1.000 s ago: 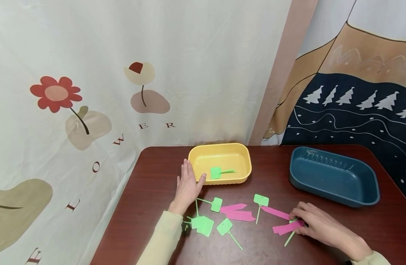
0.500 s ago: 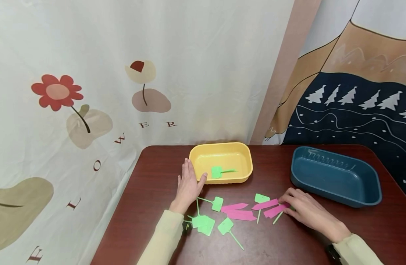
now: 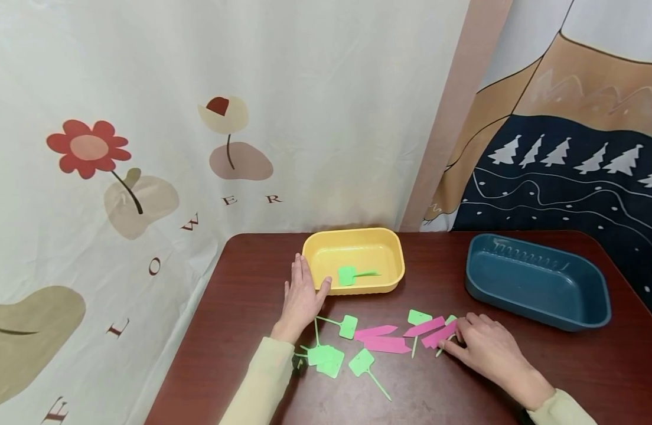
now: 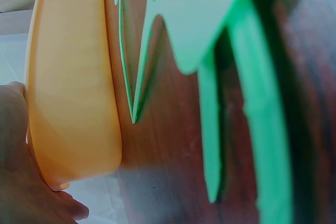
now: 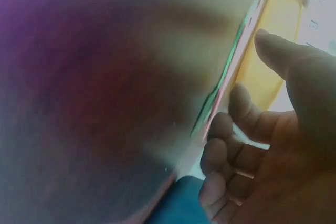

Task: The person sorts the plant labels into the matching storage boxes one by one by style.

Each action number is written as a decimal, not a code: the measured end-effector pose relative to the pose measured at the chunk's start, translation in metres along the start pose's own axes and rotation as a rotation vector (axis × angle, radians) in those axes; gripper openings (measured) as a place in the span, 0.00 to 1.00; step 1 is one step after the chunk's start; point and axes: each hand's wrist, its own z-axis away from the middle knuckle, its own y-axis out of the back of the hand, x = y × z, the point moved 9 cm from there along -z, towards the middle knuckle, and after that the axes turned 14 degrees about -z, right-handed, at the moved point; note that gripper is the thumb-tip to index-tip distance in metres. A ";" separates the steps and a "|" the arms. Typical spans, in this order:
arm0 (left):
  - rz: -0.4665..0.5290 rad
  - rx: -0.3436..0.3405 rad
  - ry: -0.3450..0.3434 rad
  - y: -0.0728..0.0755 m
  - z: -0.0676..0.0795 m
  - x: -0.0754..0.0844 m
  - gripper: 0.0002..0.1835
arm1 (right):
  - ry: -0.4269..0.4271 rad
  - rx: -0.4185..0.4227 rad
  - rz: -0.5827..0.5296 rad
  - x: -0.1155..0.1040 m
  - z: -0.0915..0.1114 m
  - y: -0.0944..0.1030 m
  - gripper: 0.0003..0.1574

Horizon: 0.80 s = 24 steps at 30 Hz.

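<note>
My left hand [image 3: 300, 298] rests against the near left corner of a yellow basket [image 3: 392, 289], fingers stretched along its side and thumb at the front rim. Inside lie green T-shaped plant labels [image 3: 346, 275]. My right hand [image 3: 488, 345] is low over the table at the right end of a pink pointed plant label [image 3: 439, 334], which overlaps a green plant label [image 3: 450, 320]. In the right wrist view its thumb [image 5: 283, 53] stands apart from the loosely bent fingers, with nothing between them. Another pink label [image 3: 424, 326] lies across a second green one [image 3: 420, 317].
A dark blue basket [image 3: 538, 323] stands at the back right. More pink labels [image 3: 387, 345] lie mid-table, and several green labels [image 3: 330, 361] are near my left forearm. A single green label [image 3: 362, 362] lies in front. Behind the table [image 3: 251, 265] hangs a printed curtain [image 3: 326, 118].
My right hand has carried two pink labels and a green one leftward, laid them near the middle group, and let go, drawing back slightly right. The left hand stays at the yellow basket.
</note>
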 end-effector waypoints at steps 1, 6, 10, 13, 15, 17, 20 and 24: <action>-0.001 -0.001 0.000 -0.001 0.000 0.000 0.50 | -0.007 -0.003 0.008 0.000 0.001 -0.002 0.29; 0.000 -0.002 -0.001 -0.001 0.000 0.000 0.50 | -0.050 -0.041 0.003 0.005 0.004 -0.005 0.30; 0.010 -0.009 0.002 0.000 0.001 0.000 0.50 | -0.080 -0.076 -0.036 0.013 0.007 -0.001 0.30; 0.011 -0.009 0.004 0.000 0.000 0.000 0.51 | -0.106 -0.098 -0.067 0.020 0.010 0.003 0.29; 0.007 -0.005 0.002 0.000 0.000 0.000 0.51 | -0.124 -0.110 -0.084 0.025 0.012 0.005 0.27; 0.005 -0.005 0.002 0.000 0.000 0.000 0.51 | -0.144 -0.121 -0.106 0.030 0.014 0.007 0.25; 0.006 -0.007 0.002 0.000 0.000 0.000 0.51 | -0.163 -0.126 -0.131 0.035 0.017 0.009 0.22; 0.005 -0.011 0.004 0.000 -0.001 0.000 0.51 | -0.144 -0.111 -0.142 0.037 0.020 0.011 0.17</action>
